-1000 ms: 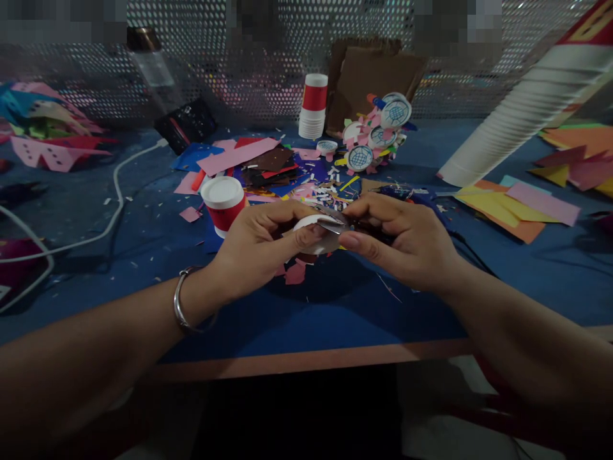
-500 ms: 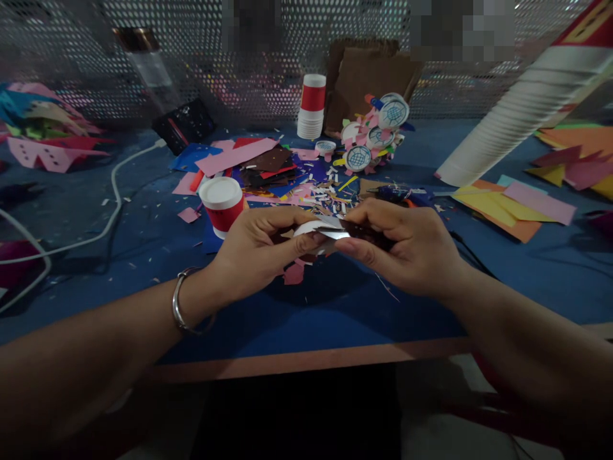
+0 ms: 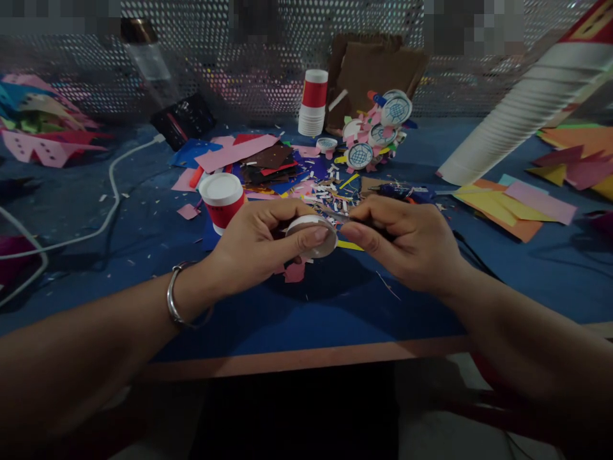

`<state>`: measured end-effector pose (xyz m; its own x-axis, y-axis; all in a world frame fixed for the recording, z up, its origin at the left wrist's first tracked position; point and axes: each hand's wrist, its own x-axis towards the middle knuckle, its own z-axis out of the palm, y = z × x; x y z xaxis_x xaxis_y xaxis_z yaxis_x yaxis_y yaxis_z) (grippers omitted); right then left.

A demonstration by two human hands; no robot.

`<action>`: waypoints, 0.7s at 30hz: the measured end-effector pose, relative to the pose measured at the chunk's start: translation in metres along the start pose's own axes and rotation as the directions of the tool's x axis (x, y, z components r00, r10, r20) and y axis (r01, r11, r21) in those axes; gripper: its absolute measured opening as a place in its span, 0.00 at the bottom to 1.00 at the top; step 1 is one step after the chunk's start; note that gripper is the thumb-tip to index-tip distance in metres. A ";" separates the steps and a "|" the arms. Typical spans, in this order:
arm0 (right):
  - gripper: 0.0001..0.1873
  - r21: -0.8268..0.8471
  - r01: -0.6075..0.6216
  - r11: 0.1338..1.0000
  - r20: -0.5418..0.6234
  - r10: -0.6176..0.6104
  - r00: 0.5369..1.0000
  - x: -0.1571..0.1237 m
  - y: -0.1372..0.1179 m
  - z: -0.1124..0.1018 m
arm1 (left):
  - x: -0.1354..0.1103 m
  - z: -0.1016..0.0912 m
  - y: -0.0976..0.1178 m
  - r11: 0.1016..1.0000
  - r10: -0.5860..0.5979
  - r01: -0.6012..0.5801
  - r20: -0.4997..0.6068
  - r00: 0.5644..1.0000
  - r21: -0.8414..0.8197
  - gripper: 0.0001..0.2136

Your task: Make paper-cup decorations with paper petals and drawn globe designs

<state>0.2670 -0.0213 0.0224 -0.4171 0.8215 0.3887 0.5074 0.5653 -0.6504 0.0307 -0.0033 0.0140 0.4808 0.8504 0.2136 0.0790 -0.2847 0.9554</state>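
My left hand (image 3: 253, 246) grips a shallow white round cup bottom (image 3: 316, 227), thumb across its rim and the rim facing me. My right hand (image 3: 407, 246) is closed on a pair of scissors (image 3: 338, 216), whose metal blades point left and touch the top edge of the cup bottom; the handles are hidden in my palm. Both hands hover just above the blue table (image 3: 335, 313). A pink paper scrap (image 3: 294, 273) lies under them. An upturned red-and-white paper cup (image 3: 221, 201) stands just left of my left hand.
Paper scraps and coloured sheets (image 3: 268, 160) litter the middle of the table. Behind stand a cup stack (image 3: 313, 102), cardboard (image 3: 378, 70) and decorated cup discs (image 3: 378, 131). A long leaning cup stack (image 3: 517, 121) and paper sheets (image 3: 517, 204) lie right; a white cable (image 3: 112, 191) runs left.
My left hand has turned the cup bottom so that its round rim now faces me. The scissor blades have shifted slightly up and right along its edge. The hands stay in place.
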 end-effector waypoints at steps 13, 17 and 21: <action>0.30 0.381 -0.262 0.887 0.070 0.255 0.964 0.008 0.012 0.009 | 0.002 0.009 -0.001 0.907 -0.240 0.210 -0.040 0.970 -0.366 0.17; 0.30 0.357 -0.247 0.901 0.061 0.242 0.968 0.009 0.010 0.008 | 0.001 0.010 0.001 0.879 -0.277 0.231 -0.051 0.960 -0.418 0.15; 0.31 0.203 -0.199 0.959 0.049 0.193 0.980 0.009 0.008 0.004 | 0.001 0.010 0.004 0.893 -0.289 0.240 -0.077 0.954 -0.381 0.14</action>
<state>0.2645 -0.0096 0.0183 -0.3477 0.9105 0.2237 0.4163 0.3638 -0.8333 0.0403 -0.0079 0.0161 0.3691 0.9276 -0.0568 -0.1468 0.1186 0.9820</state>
